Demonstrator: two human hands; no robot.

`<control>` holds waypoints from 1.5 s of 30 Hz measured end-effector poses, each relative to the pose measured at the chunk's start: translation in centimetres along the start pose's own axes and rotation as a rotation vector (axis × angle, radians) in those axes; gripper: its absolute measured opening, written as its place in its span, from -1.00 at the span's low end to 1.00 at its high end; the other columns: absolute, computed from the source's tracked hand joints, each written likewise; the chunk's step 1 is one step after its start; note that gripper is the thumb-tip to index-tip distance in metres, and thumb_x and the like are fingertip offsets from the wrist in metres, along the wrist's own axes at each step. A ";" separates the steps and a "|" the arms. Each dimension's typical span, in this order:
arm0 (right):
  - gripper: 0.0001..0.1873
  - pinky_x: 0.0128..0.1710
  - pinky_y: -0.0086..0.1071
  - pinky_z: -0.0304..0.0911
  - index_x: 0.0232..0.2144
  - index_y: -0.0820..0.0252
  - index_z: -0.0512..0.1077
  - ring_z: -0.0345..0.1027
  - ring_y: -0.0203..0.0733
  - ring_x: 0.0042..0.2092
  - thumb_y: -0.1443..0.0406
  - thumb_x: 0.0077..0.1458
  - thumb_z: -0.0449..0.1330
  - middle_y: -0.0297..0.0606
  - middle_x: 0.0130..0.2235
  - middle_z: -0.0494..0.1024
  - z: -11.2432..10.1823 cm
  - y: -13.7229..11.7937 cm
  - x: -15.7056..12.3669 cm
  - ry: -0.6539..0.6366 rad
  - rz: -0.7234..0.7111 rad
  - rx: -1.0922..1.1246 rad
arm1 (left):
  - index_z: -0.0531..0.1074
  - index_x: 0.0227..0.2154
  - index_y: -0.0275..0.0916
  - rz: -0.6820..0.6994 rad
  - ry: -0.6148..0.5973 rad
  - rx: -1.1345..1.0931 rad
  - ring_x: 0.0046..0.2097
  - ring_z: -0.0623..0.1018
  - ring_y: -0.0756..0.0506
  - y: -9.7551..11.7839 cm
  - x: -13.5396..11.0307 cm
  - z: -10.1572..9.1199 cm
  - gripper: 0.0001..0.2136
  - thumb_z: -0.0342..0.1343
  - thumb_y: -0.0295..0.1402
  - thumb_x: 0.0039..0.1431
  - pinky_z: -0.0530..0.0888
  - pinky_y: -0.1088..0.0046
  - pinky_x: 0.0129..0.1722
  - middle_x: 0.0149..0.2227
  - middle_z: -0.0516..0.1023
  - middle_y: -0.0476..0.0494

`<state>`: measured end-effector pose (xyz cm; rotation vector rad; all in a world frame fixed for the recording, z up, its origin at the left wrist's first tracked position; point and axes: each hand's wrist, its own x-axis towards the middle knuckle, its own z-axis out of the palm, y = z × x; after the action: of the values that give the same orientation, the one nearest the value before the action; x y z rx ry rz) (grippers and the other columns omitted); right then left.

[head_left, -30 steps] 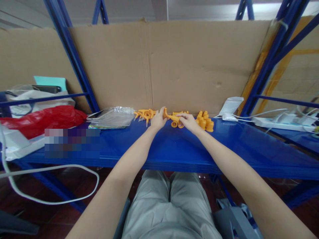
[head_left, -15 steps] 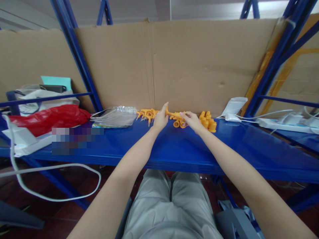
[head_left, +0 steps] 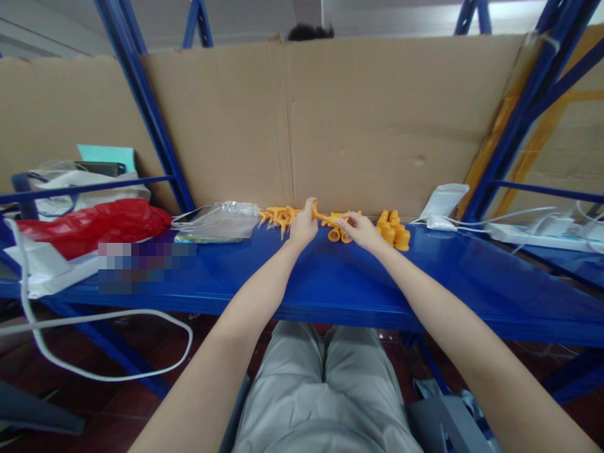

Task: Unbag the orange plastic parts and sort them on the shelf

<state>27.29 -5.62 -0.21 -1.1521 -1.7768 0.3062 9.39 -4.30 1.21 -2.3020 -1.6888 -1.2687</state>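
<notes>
Between my two hands is a slim orange plastic part (head_left: 324, 216), held a little above the blue shelf. My left hand (head_left: 304, 226) grips its left end with the fingers wrapped round and the thumb up. The fingertips of my right hand (head_left: 361, 230) pinch the right end. Left of my left hand lies a row of branched orange parts (head_left: 278, 217) with thin metal bits hanging from their ends. Round orange pieces (head_left: 334, 235) sit below the held part. Several stubby orange pieces (head_left: 394, 230) stand grouped just right of my right hand.
The blue shelf (head_left: 340, 283) runs across, backed by a cardboard wall (head_left: 368, 119). To the left are a clear plastic bag (head_left: 221, 223), a red bag (head_left: 104, 221) and a white cable (head_left: 117, 379). On the right lies a power strip (head_left: 542, 234). Dark hair (head_left: 310, 31) shows above the cardboard.
My right hand has shifted slightly left along the orange part, and its grip has turned a little. My left hand has barely moved. Dark hair has appeared over the cardboard's top edge.
</notes>
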 end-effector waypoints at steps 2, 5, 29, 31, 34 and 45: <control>-0.66 -0.30 -0.32 0.37 -0.19 0.21 0.51 0.45 -0.21 -0.36 0.08 0.16 0.18 -0.23 -0.34 0.59 -0.2 0.0 -0.1 0.011 -0.043 -0.109 | 0.20 0.20 -0.14 -0.003 -0.001 0.004 -0.05 0.60 -0.18 0.1 -0.1 -0.1 -0.46 -0.06 -0.59 0.15 0.46 0.23 0.01 -0.12 0.61 -0.16; -0.68 -0.22 -0.27 0.38 -0.16 0.19 0.54 0.49 -0.14 -0.27 0.11 0.13 0.22 -0.19 -0.27 0.63 -0.5 -0.2 -0.2 0.000 -0.089 -0.222 | 0.21 0.20 -0.11 -0.003 -0.001 0.011 -0.04 0.59 -0.18 0.3 -0.2 -0.1 -0.45 -0.05 -0.59 0.14 0.46 0.22 0.03 -0.11 0.61 -0.15; -0.72 -0.12 -0.24 0.33 -0.14 0.21 0.57 0.48 -0.06 -0.18 0.29 0.08 0.24 -0.15 -0.23 0.62 -1.2 -1.0 -0.4 -0.035 -0.125 -0.231 | 0.20 0.19 -0.16 0.023 0.016 0.021 -0.01 0.59 -0.22 0.6 -0.4 -0.1 -0.49 0.00 -0.57 0.16 0.47 0.22 0.00 0.01 0.57 -0.24; -0.73 -0.12 -0.23 0.33 -0.14 0.20 0.56 0.48 -0.07 -0.19 0.28 0.08 0.24 -0.15 -0.23 0.62 -1.1 -1.0 -0.4 -0.022 -0.131 -0.239 | 0.20 0.19 -0.17 0.019 0.014 0.022 -0.02 0.59 -0.23 0.6 -0.4 -0.1 -0.48 0.01 -0.57 0.15 0.47 0.21 0.00 0.01 0.57 -0.26; -0.74 -0.16 -0.25 0.35 -0.17 0.17 0.55 0.46 -0.11 -0.23 0.25 0.06 0.26 -0.20 -0.26 0.62 -0.9 -1.1 -0.5 0.005 -0.108 -0.216 | 0.22 0.17 -0.16 0.017 0.013 0.018 -0.03 0.60 -0.22 0.7 -0.4 -0.2 -0.49 0.03 -0.56 0.15 0.47 0.23 -0.02 -0.03 0.58 -0.25; -0.73 -0.61 -0.47 0.11 -0.43 0.20 0.43 0.15 -0.40 -0.63 0.14 0.21 0.14 -0.38 -0.60 0.37 -0.2 -2.2 -1.0 -0.195 0.406 0.543 | 0.17 0.22 -0.08 0.054 0.047 -0.005 -0.07 0.60 -0.18 0.7 -0.5 -0.2 -0.43 -0.03 -0.60 0.15 0.47 0.31 -0.04 0.01 0.56 -0.19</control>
<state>26.29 -7.66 0.73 -1.0930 -1.4675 1.1017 9.84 -5.08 1.32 -2.2851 -1.6000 -1.3080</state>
